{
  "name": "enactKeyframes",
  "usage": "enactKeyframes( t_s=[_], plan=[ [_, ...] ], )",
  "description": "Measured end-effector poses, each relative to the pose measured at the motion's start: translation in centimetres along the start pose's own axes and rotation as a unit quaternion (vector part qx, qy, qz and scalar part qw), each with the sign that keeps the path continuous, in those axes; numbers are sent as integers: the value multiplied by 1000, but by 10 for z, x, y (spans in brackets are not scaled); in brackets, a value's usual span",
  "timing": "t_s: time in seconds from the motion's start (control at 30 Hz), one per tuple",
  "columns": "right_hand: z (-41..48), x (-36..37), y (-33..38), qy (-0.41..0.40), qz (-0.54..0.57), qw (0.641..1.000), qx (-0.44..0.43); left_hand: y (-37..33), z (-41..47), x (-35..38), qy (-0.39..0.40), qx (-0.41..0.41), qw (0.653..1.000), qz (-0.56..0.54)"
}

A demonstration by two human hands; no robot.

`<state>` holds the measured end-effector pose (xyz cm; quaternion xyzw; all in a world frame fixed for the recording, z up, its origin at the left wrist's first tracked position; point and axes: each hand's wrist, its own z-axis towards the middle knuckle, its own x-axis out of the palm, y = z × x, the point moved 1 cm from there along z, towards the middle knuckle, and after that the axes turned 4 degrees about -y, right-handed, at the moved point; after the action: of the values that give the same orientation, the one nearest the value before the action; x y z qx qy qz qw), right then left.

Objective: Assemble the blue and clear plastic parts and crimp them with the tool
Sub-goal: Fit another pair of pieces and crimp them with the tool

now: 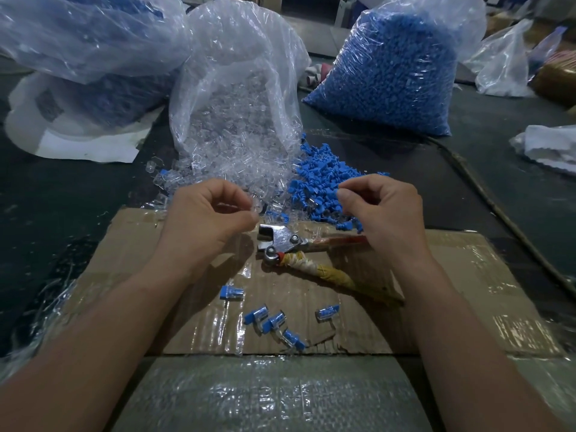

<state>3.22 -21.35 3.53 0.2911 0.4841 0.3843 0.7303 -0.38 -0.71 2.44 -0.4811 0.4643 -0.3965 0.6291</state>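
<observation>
The silvery metal crimping tool, with one handle wrapped in yellow and white cloth and the other red, lies on the flat brown taped cardboard sheet at the centre of the frame, between the two hands. The left hand has its fingers curled with thumb and forefinger meeting at the edge of the loose clear plastic parts. Whether it pinches one cannot be told. The right hand is curled the same way over the pile of loose blue plastic parts, its grip equally unclear. Five joined blue-and-clear pieces lie scattered on the cardboard, lower centre. The clear parts spill from an open transparent bag. A full transparent bag of blue parts stands upper right.
</observation>
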Motion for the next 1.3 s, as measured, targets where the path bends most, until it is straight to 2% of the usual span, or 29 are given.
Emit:
enactKeyframes(
  t_s=[0.27,0.37,0.57,0.77,0.93,1.07,1.3],
  plan=[
    [-26,23,33,86,76,990,-79,1,-4,6,17,0,997,-72],
    [-29,29,34,78,79,988,-107,0,-5,8,18,5,996,-86],
    [-31,36,31,45,16,987,-156,0,-8,14,41,36,997,-62],
    [-31,38,28,51,29,988,-145,-3,-12,13,41,52,996,-54],
    [-28,35,27,68,50,981,-173,-4,-10,10,63,0,990,-125],
    [-28,35,26,81,112,975,-173,-3,-10,10,76,-27,982,-172],
    [-27,34,21,130,114,967,-189,-5,-10,8,99,-72,978,-170]
  ],
)
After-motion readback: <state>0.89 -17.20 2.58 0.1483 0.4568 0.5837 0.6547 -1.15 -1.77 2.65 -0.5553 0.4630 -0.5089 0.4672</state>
